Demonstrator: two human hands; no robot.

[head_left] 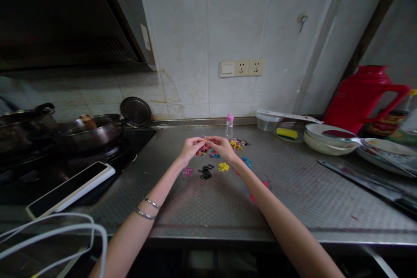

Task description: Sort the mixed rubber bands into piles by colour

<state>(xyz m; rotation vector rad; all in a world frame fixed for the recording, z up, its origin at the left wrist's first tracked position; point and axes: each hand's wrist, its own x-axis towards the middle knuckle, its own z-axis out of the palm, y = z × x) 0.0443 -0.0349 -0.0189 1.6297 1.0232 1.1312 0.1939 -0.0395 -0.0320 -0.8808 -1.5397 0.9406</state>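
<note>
At the far left, a metal pan (pixel 91 134) sits on a black hob (pixel 128 150), and a dark round lid (pixel 136 112) leans on the tiled wall behind. In front, a white device with a black face (pixel 71 190) lies aslant above looping white cable (pixel 55 228).

The person's left arm, with two silver bangles (pixel 146 216) below the elbow, slopes up and inward from the lower edge. The left hand (pixel 192 148) is raised over the steel counter (pixel 293 200), bent inward, its thumb and index finger reaching right. Below the hands lie separate little heaps of thin loops: pink loops (pixel 188 172), then black loops (pixel 206 172), then yellow loops (pixel 223 167).

The right hand (pixel 222 147) mirrors the left, palm turned in, back of the hand towards the viewer. The two sets of fingertips come together at the middle, in front of a larger mixed heap of coloured loops (pixel 239 143); whether either hand's fingers clamp on a loop is too small to tell. A clear bottle with a pink cap (pixel 230 127) stands behind the heap. The right arm slants down to the lower right, bare, passing blue loops (pixel 247 163).

Farther right are a clear tub (pixel 267 121), stacked bowls (pixel 329 145) and a red flask (pixel 361 97).
</note>
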